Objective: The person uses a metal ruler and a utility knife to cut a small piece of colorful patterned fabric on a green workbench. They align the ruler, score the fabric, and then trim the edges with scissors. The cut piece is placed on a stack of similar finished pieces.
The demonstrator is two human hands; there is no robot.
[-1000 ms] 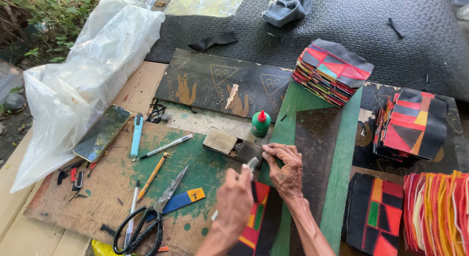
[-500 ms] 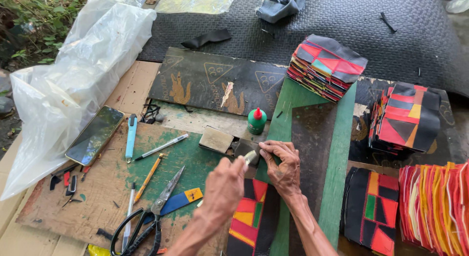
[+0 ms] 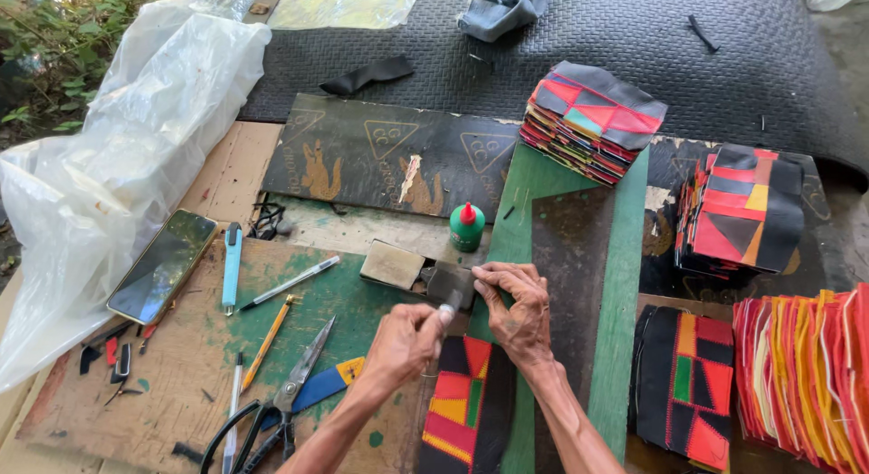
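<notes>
My left hand [image 3: 403,341] is closed around a small pale-tipped tool [image 3: 446,307], whose tip rests at the lower edge of a small dark block [image 3: 447,282]. From the right, the fingertips of my right hand [image 3: 518,309] pinch that same block. A tan block [image 3: 391,263] lies just left of it. Beneath both wrists is a black patchwork piece [image 3: 460,411] with red, orange and green patches, lying beside a dark strip on a green board [image 3: 625,284].
A green glue bottle with a red cap [image 3: 467,226] stands behind the blocks. Scissors [image 3: 288,398], pens, a yellow pencil [image 3: 266,340] and a phone [image 3: 163,266] lie left. A big plastic bag [image 3: 109,157] fills the far left. Stacks of patchwork pieces [image 3: 590,121] [image 3: 744,210] [image 3: 806,374] sit right.
My left hand has slid a little up and to the left while the tool tip stays at the dark block. The right hand keeps its pinch.
</notes>
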